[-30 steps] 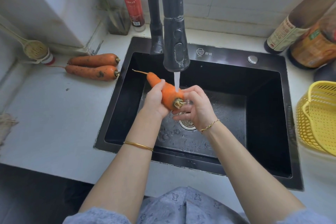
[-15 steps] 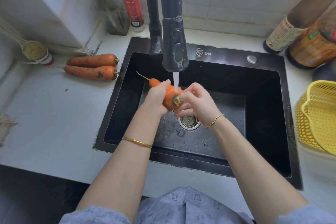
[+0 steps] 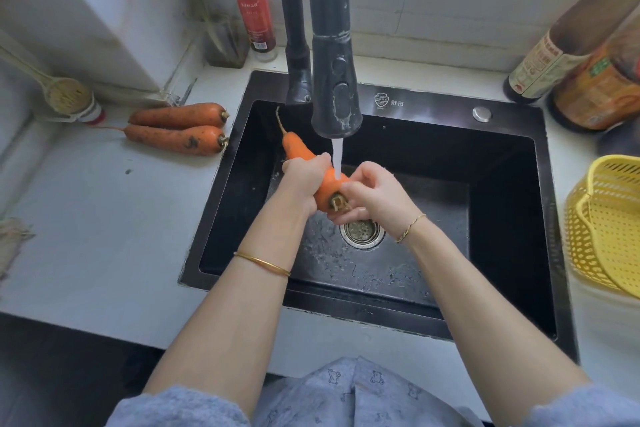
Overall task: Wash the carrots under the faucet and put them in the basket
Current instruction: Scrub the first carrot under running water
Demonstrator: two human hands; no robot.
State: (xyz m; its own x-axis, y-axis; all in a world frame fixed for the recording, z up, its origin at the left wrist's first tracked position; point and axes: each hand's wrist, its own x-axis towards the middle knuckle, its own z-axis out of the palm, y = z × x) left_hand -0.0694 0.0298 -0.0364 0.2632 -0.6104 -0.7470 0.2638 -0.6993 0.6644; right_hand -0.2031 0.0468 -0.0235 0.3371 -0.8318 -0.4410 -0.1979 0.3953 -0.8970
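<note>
We swung the carrot (image 3: 296, 148) tip-rearward under the running faucet (image 3: 335, 80), left hand (image 3: 301, 180) clasping its middle, right hand (image 3: 374, 195) curled round its crown; the rinse wasn't finished.

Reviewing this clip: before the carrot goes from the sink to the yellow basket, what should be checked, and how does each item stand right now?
1. Water reaching the carrot: ok. The stream from the faucet lands on it.
2. Secure hold: ok. The left hand grips its middle and the right hand holds the stem end.
3. Carrot fully clean: cannot tell. The visible part is bright orange, but the underside is hidden.
4. Basket in place: ok. It sits on the counter right of the sink.
5. All carrots washed: not ok. Two soiled carrots lie left of the sink.
</note>
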